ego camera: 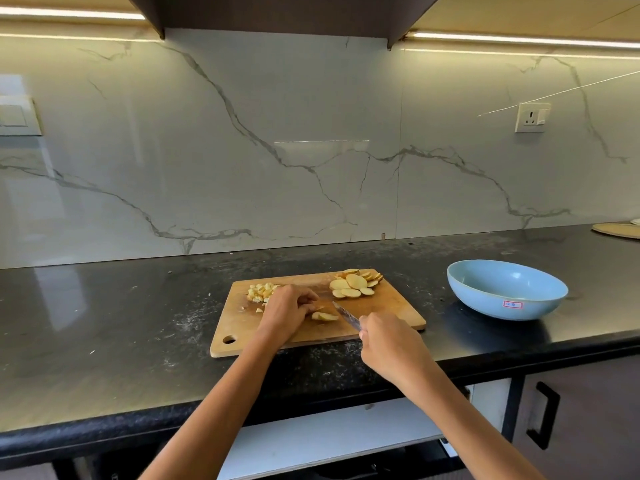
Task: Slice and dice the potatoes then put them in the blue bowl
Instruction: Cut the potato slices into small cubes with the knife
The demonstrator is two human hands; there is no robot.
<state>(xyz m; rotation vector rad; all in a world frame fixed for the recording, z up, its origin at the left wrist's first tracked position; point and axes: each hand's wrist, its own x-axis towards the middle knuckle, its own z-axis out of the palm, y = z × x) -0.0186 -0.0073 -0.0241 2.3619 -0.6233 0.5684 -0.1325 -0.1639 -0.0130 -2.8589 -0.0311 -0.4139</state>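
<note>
A wooden cutting board (391, 308) lies on the black counter. At its far right corner sits a pile of round potato slices (355, 284); at its far left lies a heap of diced potato (260, 292). In the board's middle, my left hand (285, 311) holds down a few stacked potato slices (324, 317) with curled fingers. My right hand (389, 344) grips the handle of a knife (346, 315), whose blade points away from me just right of those slices. The blue bowl (506, 289) stands empty on the counter to the right of the board.
The black counter (121, 323) runs along a marble wall. A flat tan mat (618, 230) lies at the far right. A wall socket (531, 117) sits above the bowl. Below the counter edge are a white pull-out shelf (329, 441) and a cabinet handle (542, 414).
</note>
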